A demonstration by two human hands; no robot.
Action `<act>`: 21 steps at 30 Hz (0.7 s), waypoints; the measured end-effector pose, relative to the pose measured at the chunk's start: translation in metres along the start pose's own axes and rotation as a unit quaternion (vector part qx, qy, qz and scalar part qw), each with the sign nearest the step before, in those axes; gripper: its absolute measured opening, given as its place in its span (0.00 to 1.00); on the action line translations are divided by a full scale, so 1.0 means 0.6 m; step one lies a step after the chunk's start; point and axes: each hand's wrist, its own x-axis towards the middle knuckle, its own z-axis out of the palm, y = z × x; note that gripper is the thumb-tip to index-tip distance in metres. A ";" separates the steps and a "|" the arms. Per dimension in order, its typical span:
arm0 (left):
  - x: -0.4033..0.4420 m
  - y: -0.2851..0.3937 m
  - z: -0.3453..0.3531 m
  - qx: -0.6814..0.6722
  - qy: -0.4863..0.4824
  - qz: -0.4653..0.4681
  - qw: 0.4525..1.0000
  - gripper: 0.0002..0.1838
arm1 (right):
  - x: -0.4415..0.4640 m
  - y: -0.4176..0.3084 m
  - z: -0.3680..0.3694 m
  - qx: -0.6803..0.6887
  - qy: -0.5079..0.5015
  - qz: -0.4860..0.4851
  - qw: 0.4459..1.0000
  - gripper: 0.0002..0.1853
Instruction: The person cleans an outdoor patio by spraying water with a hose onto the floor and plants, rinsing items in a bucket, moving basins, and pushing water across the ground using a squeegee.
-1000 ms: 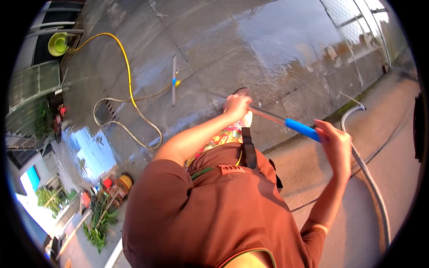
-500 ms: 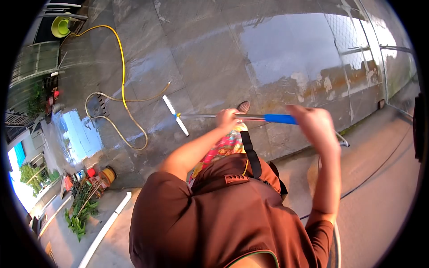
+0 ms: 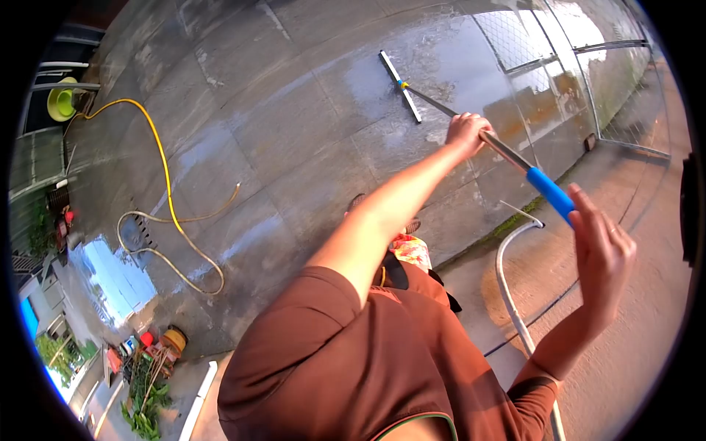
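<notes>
My left hand [image 3: 467, 136] is wrapped round the metal pole of a floor squeegee [image 3: 507, 153], partway down from its grip. At the pole's top end, my right hand [image 3: 601, 246] holds the blue grip [image 3: 549, 192], its fingers fairly straight along the end. The wide squeegee head [image 3: 392, 72], with a yellow and blue joint at its middle, lies on the wet grey floor [image 3: 294, 110] ahead and to the right.
A yellow hose [image 3: 163, 158] loops over the floor at left, near a drain grate [image 3: 140, 231]. A green basin [image 3: 62, 99] stands far left. Potted plants [image 3: 147, 400] and a white pipe [image 3: 198, 400] lie lower left. A mesh fence [image 3: 618, 88] and pale hose [image 3: 504, 272] are at right.
The squeegee head has swung from the left, near the hose, to the wet patch ahead right. My left arm has stretched out forward; my right hand has moved right and lower in view.
</notes>
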 end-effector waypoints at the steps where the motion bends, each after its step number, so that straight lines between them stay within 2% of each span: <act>1: 0.003 0.005 -0.007 0.010 0.000 0.011 1.000 0.05 | 0.001 -0.003 -0.007 -0.025 -0.004 -0.023 0.999 0.16; 2: 0.003 0.011 -0.017 0.021 -0.008 0.015 1.000 0.05 | -0.001 0.006 -0.009 0.004 0.035 -0.012 0.999 0.16; 3: -0.007 0.020 -0.028 0.033 -0.019 0.018 0.999 0.04 | -0.012 0.017 -0.023 0.010 0.010 0.044 0.999 0.16; 5: -0.047 0.018 -0.059 0.051 -0.021 0.012 0.998 0.03 | -0.016 0.041 -0.016 0.113 0.035 0.092 0.989 0.16; 7: -0.108 -0.004 -0.092 0.108 -0.035 -0.017 0.993 0.11 | -0.017 0.063 0.017 0.228 -0.025 0.139 0.963 0.17; 8: -0.146 -0.025 -0.107 0.117 -0.028 -0.026 0.992 0.13 | -0.015 0.066 0.044 0.242 -0.061 0.140 0.958 0.17; 10: -0.229 -0.078 -0.128 0.162 -0.046 -0.096 0.981 0.15 | -0.014 0.064 0.117 0.264 -0.113 0.081 0.954 0.18; 12: -0.317 -0.139 -0.144 0.125 -0.034 -0.187 0.974 0.13 | -0.011 0.047 0.200 0.279 -0.172 -0.006 0.945 0.16; 13: -0.359 -0.167 -0.158 0.164 -0.028 -0.155 0.974 0.11 | -0.007 0.033 0.236 0.288 -0.208 -0.027 0.935 0.16; 14: -0.394 -0.184 -0.167 0.195 -0.027 -0.179 0.964 0.08 | -0.006 0.016 0.275 0.276 -0.191 -0.084 0.938 0.16; 16: -0.458 -0.216 -0.175 0.232 -0.037 -0.222 0.946 0.04 | 0.009 -0.013 0.324 0.287 -0.257 -0.157 0.910 0.15; 17: -0.478 -0.224 -0.170 0.240 -0.046 -0.240 0.939 0.04 | 0.012 -0.019 0.346 0.307 -0.244 -0.199 0.898 0.15; 19: -0.470 -0.214 -0.143 0.234 -0.047 -0.282 0.929 0.06 | 0.017 0.000 0.357 0.260 -0.232 -0.256 0.902 0.14; 21: -0.444 -0.198 -0.118 0.224 -0.042 -0.301 0.926 0.07 | 0.021 0.058 0.349 0.298 -0.237 -0.252 0.890 0.12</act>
